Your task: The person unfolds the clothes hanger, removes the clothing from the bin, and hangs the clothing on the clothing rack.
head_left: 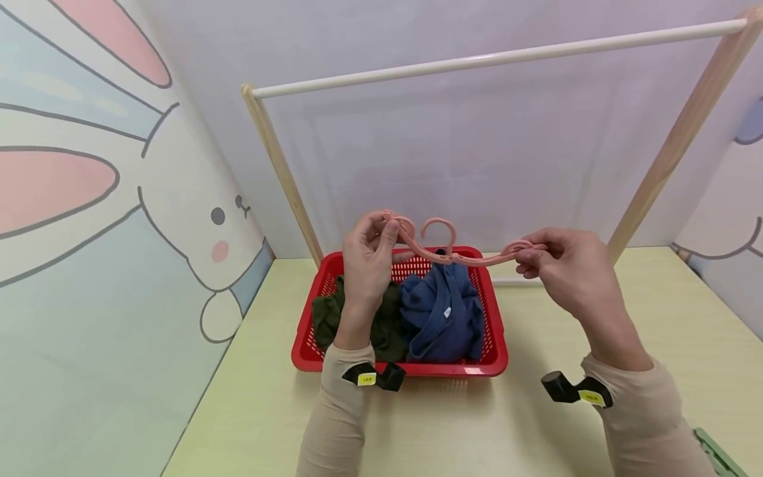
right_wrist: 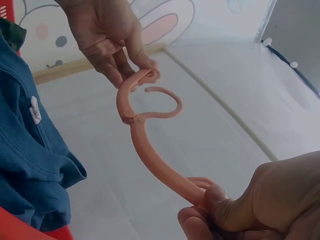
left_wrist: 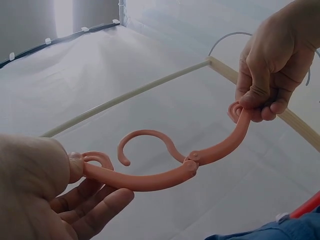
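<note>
A pink folding clothes hanger (head_left: 444,257) is stretched between both hands, its arms spread and its hook upright above a jointed middle. My left hand (head_left: 368,262) pinches one end between thumb and fingers. At the other end my right hand (head_left: 569,268) does the same, thumb and fingertips closed on the tip. In the left wrist view the hanger (left_wrist: 165,177) and its hook show whole. Below it stands a red basket (head_left: 496,331) holding a dark green garment (head_left: 387,334) and a blue garment (head_left: 444,318), which bears a small white tag. The left forearm partly covers the green one.
A rack with a white rail (head_left: 501,61) and wooden posts (head_left: 679,132) rises behind the basket. The pale table (head_left: 250,391) lies beneath. A green object (head_left: 718,454), partly cut off, lies at the lower right. A rabbit-painted wall (head_left: 179,218) borders the left.
</note>
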Available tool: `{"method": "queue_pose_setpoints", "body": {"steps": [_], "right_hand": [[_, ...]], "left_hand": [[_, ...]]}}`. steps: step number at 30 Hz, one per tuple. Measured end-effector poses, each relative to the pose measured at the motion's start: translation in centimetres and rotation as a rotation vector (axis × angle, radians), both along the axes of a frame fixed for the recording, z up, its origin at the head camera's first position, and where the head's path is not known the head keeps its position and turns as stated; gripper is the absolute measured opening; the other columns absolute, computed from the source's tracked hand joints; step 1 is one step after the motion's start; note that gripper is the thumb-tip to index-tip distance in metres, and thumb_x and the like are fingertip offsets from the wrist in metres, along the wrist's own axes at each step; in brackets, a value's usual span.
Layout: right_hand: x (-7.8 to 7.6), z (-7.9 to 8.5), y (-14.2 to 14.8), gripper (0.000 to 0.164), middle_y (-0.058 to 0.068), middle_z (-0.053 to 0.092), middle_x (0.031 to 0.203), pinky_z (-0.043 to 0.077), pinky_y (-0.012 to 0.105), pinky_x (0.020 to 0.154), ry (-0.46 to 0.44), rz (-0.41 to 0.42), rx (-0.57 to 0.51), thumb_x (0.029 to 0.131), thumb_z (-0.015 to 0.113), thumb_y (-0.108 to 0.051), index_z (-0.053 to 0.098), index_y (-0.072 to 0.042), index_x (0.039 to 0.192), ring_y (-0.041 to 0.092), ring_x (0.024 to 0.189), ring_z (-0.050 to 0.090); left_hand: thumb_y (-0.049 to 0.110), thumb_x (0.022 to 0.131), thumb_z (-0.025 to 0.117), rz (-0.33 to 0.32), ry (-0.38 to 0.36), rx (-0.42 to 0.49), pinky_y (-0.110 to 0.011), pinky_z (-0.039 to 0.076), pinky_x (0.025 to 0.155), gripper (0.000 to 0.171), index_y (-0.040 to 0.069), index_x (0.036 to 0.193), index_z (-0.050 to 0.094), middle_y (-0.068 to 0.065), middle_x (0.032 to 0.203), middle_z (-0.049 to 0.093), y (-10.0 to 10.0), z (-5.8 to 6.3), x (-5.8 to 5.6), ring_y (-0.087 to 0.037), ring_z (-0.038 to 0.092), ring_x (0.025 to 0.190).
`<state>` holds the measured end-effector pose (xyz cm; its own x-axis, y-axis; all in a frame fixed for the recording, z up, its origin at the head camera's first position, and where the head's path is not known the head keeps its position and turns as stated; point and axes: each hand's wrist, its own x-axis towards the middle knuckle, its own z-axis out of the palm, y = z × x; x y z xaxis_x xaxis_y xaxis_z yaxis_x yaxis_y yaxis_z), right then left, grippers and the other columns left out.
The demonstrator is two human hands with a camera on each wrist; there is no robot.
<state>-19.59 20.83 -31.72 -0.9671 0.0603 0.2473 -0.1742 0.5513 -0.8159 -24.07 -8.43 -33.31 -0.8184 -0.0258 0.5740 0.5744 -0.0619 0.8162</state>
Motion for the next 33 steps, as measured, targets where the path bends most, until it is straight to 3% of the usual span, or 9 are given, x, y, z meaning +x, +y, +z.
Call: {"method": "queue_pose_setpoints", "body": {"steps": [7, 14, 19, 25, 29, 32, 33], "right_hand": [[0.13, -0.15, -0.23, 0.019, 0.017, 0.082, 0.113, 0.063, 0.017, 0.072, 0.024, -0.046, -0.054, 0.110, 0.070, -0.010, 0.080, 0.000, 0.121, 0.004, 0.075, 0.077], [0.24, -0.03, -0.47, 0.018, 0.020, 0.082, 0.114, 0.064, 0.019, 0.072, 0.044, -0.077, -0.096, 0.110, 0.067, -0.004, 0.080, 0.001, 0.121, 0.007, 0.076, 0.078], [0.22, 0.04, -0.56, 0.017, 0.019, 0.083, 0.112, 0.065, 0.021, 0.072, 0.053, -0.070, -0.117, 0.109, 0.068, -0.004, 0.080, 0.002, 0.120, 0.009, 0.076, 0.079], [0.19, -0.18, -0.54, 0.018, 0.022, 0.082, 0.114, 0.065, 0.020, 0.073, 0.057, -0.065, -0.141, 0.109, 0.066, -0.003, 0.079, 0.004, 0.120, 0.007, 0.075, 0.078], [0.16, -0.19, -0.50, 0.019, 0.018, 0.082, 0.111, 0.065, 0.020, 0.073, 0.071, -0.070, -0.150, 0.109, 0.065, -0.003, 0.079, 0.004, 0.119, 0.006, 0.075, 0.077], [0.19, -0.06, -0.21, 0.019, 0.006, 0.082, 0.104, 0.065, 0.020, 0.073, 0.079, -0.086, -0.152, 0.109, 0.065, -0.004, 0.080, 0.003, 0.118, 0.006, 0.075, 0.078], [0.23, 0.00, -0.08, 0.018, 0.002, 0.082, 0.101, 0.065, 0.021, 0.074, 0.079, -0.090, -0.158, 0.109, 0.065, -0.004, 0.080, 0.003, 0.118, 0.007, 0.075, 0.078]], "left_hand": [[0.012, 0.113, 0.064, 0.023, 0.012, -0.021, -0.037, 0.069, 0.083, 0.021, -0.003, 0.126, 0.069, -0.022, 0.112, 0.074, 0.05, 0.00, -0.10, -0.027, 0.080, 0.098], [0.009, 0.114, 0.061, -0.062, 0.046, 0.032, -0.043, 0.069, 0.082, 0.021, -0.008, 0.127, 0.066, -0.027, 0.114, 0.074, 0.14, 0.04, -0.17, -0.040, 0.079, 0.099], [0.010, 0.115, 0.061, -0.069, 0.033, 0.031, -0.042, 0.069, 0.083, 0.021, -0.007, 0.127, 0.066, -0.025, 0.114, 0.074, 0.03, -0.03, -0.28, -0.027, 0.080, 0.097], [0.008, 0.115, 0.060, -0.102, 0.040, 0.056, -0.042, 0.069, 0.081, 0.020, -0.006, 0.127, 0.065, -0.027, 0.114, 0.073, -0.10, -0.18, -0.33, -0.024, 0.080, 0.097], [0.007, 0.115, 0.060, -0.099, 0.054, 0.071, -0.042, 0.069, 0.080, 0.019, -0.007, 0.126, 0.065, -0.027, 0.115, 0.072, 0.14, -0.19, -0.29, -0.043, 0.078, 0.100], [0.007, 0.114, 0.061, -0.102, 0.056, 0.071, -0.042, 0.069, 0.081, 0.018, -0.008, 0.125, 0.065, -0.027, 0.115, 0.073, 0.28, -0.12, -0.27, -0.048, 0.077, 0.102], [0.007, 0.114, 0.061, -0.107, 0.054, 0.070, -0.043, 0.069, 0.082, 0.018, -0.008, 0.125, 0.065, -0.027, 0.115, 0.074, 0.29, -0.09, -0.26, -0.044, 0.079, 0.102]]}}
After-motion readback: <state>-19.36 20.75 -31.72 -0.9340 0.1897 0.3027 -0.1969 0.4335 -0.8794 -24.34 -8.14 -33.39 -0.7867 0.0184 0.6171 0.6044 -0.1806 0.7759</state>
